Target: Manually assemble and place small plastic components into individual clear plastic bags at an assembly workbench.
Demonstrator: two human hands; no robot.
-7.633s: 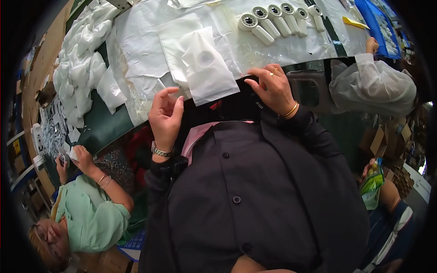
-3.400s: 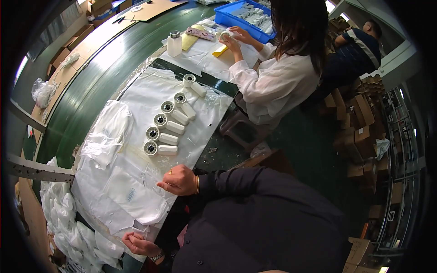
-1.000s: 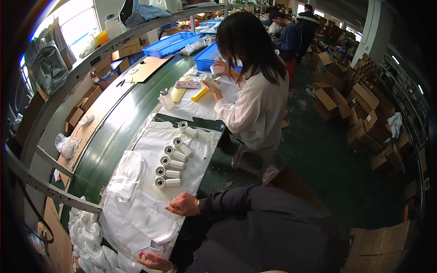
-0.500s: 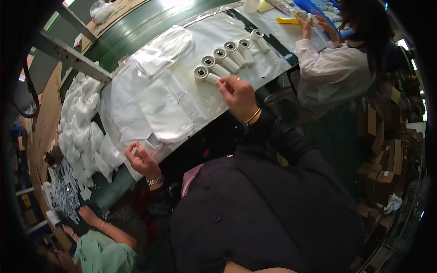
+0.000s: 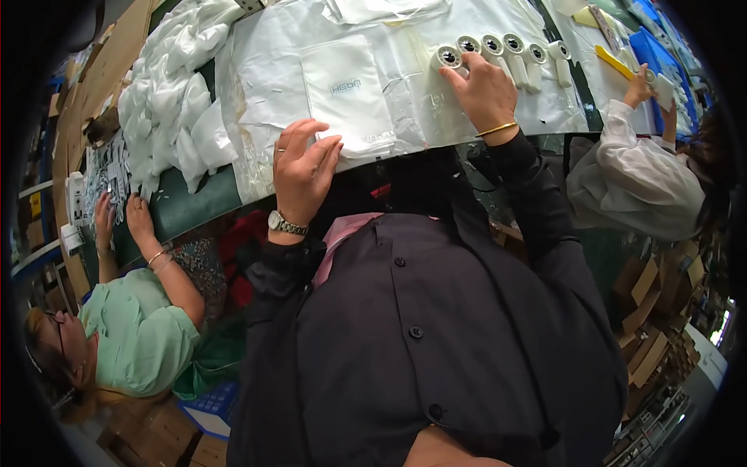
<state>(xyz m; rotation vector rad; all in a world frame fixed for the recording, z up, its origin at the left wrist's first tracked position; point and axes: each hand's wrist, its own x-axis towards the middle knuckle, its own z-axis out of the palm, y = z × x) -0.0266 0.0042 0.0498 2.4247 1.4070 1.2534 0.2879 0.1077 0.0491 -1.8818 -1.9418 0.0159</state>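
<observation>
My right hand [image 5: 484, 92] is closed round the handle of the leftmost white handheld fan [image 5: 447, 57], its thumb and forefinger just below the round grilled head. To the right lie several more of these fans [image 5: 513, 45] in a slanting row, heads toward the far side. My left hand [image 5: 302, 165] hovers at the near corner of a stack of white pouches [image 5: 346, 89] with pale print. Its fingers are bent and apart, with a gap between thumb and forefinger, and nothing shows in them.
Clear plastic sheeting [image 5: 261, 117] covers the table. Left of it is a heap of filled white bags [image 5: 175, 93]. A person in a green top [image 5: 140, 331] sits at the left, hands by a pile of small strips. At the right, a person in a white sleeve [image 5: 634, 175] handles a pale part near a blue bin.
My view has shifted, showing more of the near side. My left hand has come to the pouch stack, and my right hand has moved from the fan handle's lower end up close to its head.
</observation>
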